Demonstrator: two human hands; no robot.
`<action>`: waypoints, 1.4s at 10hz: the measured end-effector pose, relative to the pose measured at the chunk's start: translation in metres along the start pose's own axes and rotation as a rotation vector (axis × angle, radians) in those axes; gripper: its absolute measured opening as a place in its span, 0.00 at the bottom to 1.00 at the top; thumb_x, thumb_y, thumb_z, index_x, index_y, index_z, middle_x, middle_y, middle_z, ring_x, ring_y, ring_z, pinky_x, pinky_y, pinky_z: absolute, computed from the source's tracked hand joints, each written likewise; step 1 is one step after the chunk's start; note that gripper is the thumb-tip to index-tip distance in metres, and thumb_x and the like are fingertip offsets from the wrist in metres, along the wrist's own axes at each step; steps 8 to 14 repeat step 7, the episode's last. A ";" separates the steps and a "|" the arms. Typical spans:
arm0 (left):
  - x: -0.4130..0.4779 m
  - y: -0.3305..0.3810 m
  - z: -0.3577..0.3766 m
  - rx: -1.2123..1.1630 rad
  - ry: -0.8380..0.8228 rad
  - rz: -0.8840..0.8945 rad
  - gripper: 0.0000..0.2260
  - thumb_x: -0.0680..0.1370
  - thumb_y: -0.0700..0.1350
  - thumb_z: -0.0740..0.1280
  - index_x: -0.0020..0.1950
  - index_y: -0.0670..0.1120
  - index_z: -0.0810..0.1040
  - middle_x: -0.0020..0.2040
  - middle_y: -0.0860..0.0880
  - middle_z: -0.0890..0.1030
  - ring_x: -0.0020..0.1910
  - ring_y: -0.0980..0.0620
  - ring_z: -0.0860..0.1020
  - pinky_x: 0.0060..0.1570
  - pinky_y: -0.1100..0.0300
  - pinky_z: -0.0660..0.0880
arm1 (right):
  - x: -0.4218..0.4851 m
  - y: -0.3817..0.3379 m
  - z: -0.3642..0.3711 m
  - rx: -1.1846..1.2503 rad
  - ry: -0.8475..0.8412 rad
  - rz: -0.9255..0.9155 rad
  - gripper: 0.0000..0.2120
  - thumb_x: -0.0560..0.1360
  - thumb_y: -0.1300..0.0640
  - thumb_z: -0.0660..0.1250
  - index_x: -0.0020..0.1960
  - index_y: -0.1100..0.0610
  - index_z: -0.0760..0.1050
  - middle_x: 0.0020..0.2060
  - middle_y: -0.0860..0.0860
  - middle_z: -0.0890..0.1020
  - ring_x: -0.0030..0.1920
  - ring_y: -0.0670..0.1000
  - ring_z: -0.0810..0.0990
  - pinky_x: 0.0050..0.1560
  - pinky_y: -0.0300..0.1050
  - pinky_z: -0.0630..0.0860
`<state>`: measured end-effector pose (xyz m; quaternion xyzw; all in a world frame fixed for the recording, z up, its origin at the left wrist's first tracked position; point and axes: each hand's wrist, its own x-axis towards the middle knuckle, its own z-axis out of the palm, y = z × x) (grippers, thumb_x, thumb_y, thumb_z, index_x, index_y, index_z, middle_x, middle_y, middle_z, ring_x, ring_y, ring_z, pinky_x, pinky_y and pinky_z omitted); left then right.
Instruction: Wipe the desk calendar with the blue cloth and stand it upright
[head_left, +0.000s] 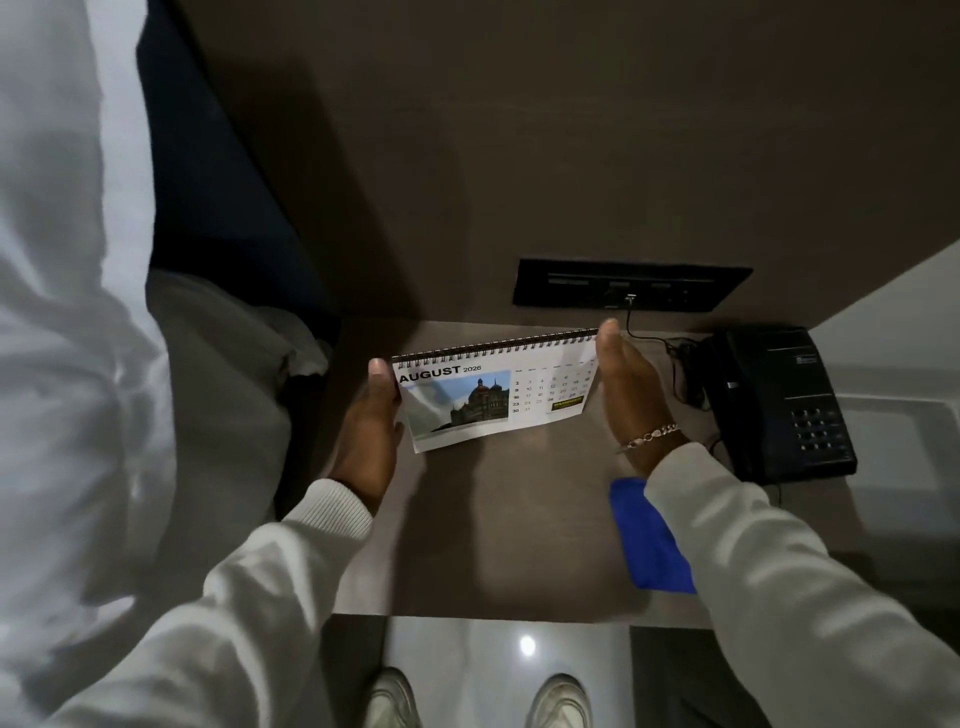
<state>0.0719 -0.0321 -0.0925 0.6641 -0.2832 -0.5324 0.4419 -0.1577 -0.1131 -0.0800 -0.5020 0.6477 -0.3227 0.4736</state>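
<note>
A spiral-bound desk calendar (493, 387), open at August 2026 with a building photo, stands tilted on the brown table (493, 519), spiral edge uppermost. My left hand (371, 421) grips its left edge, thumb on the front. My right hand (631, 387), with a bracelet at the wrist, is pressed flat against its right edge. The blue cloth (647, 540) lies on the table near the front right, partly under my right sleeve, with neither hand on it.
A black desk telephone (779, 400) sits right of the calendar, its cord (675, 358) trailing to a black wall socket panel (628, 285). White bedding (67, 312) fills the left. The table's front edge is near my shoes (480, 699).
</note>
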 end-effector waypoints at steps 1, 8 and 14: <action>0.009 0.009 0.001 -0.005 -0.065 0.015 0.24 0.80 0.64 0.47 0.40 0.70 0.82 0.40 0.74 0.82 0.40 0.78 0.77 0.50 0.64 0.67 | 0.003 0.005 0.002 0.067 0.025 0.015 0.23 0.79 0.37 0.52 0.45 0.49 0.80 0.40 0.42 0.83 0.43 0.42 0.82 0.48 0.40 0.76; 0.058 0.077 -0.007 0.134 -0.073 0.053 0.46 0.58 0.81 0.57 0.64 0.53 0.78 0.68 0.49 0.77 0.70 0.48 0.73 0.73 0.46 0.63 | 0.010 -0.045 0.000 0.221 0.172 0.034 0.25 0.80 0.42 0.57 0.73 0.53 0.66 0.70 0.51 0.73 0.68 0.49 0.73 0.70 0.48 0.70; 0.058 0.077 -0.007 0.134 -0.073 0.053 0.46 0.58 0.81 0.57 0.64 0.53 0.78 0.68 0.49 0.77 0.70 0.48 0.73 0.73 0.46 0.63 | 0.010 -0.045 0.000 0.221 0.172 0.034 0.25 0.80 0.42 0.57 0.73 0.53 0.66 0.70 0.51 0.73 0.68 0.49 0.73 0.70 0.48 0.70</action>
